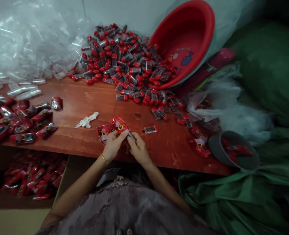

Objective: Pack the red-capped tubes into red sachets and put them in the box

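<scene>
My left hand (pixel 114 143), with a gold bracelet at the wrist, is closed on a red printed packet (pixel 119 124) near the table's front edge. My right hand (pixel 137 148) meets it, its fingers pinched around a small greyish piece (pixel 131 136) whose kind I cannot make out. Beside the left fingers lies another red printed packet (pixel 102 131), partly under the hand. To the right of my hands rests a small clear container with a red cap and dark contents (pixel 151 129). A crumpled white scrap (pixel 87 120) lies to the left.
Many red-capped containers (pixel 127 58) are heaped at the back, spilling from a tilted red basin (pixel 193 36). Clear plastic sleeves (pixel 24 42) pile at back left. Filled red packets (pixel 22 120) lie left, above a box (pixel 61 179) of more. A grey bowl (pixel 214 150) stands right.
</scene>
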{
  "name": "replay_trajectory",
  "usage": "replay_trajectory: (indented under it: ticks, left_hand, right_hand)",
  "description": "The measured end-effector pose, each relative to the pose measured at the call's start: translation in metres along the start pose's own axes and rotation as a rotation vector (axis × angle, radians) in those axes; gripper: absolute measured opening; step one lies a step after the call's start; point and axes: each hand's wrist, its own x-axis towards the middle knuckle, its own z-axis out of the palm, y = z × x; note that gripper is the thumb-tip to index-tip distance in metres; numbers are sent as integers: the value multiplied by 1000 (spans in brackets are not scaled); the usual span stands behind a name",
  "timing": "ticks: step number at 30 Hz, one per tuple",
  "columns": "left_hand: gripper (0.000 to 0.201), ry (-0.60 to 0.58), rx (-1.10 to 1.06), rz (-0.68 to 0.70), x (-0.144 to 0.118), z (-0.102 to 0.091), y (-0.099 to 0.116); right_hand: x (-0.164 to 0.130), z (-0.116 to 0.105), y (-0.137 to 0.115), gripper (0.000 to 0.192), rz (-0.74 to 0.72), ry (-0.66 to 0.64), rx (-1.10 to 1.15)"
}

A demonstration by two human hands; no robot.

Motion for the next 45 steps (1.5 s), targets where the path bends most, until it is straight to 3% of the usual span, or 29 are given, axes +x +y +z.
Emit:
replay_trajectory:
  ticks: [4, 9, 14, 16, 21, 26, 28, 32, 34, 40, 45]
  left_hand:
    - [38, -64, 25, -78, -2, 0, 4]
    - [36, 9, -25, -53, -2, 4, 13]
    - [39, -155, 125, -193, -3, 2, 17]
    - [41, -206, 146, -184, -4, 0, 17]
    - [51, -46, 36, -34, -3, 1, 5]
    - [57, -76, 86, -158, -8, 0, -9]
    - [54, -62, 64, -169, -9, -1, -9]
    - [38, 80, -42, 30, -9, 1, 4]
    - [32, 124, -51, 66, -6, 2, 11]
    - [26, -7, 14, -34, 1, 5, 16]
    - [37, -60, 39, -106, -3, 7, 10]
  right_hand:
    - [3, 3, -1, 34, 122, -48, 205]
    - [2, 0, -2, 33, 45, -64, 70]
    - [0, 3, -1, 37, 154, -140, 255]
    - [0, 3, -2, 39, 179, -124, 318]
    - [0, 3, 0, 35, 102, -77, 214]
    - [-4, 13, 5, 36, 121, 58, 177]
    - [-4, 15, 4, 36, 123, 37, 154]
    - [-2, 9, -1, 30, 30, -44, 12]
    - [-2, 4, -2, 28, -20, -38, -62]
    - [-5, 1, -7, 28, -30, -6, -135]
    - [-2, 3, -9, 33, 105, -46, 197]
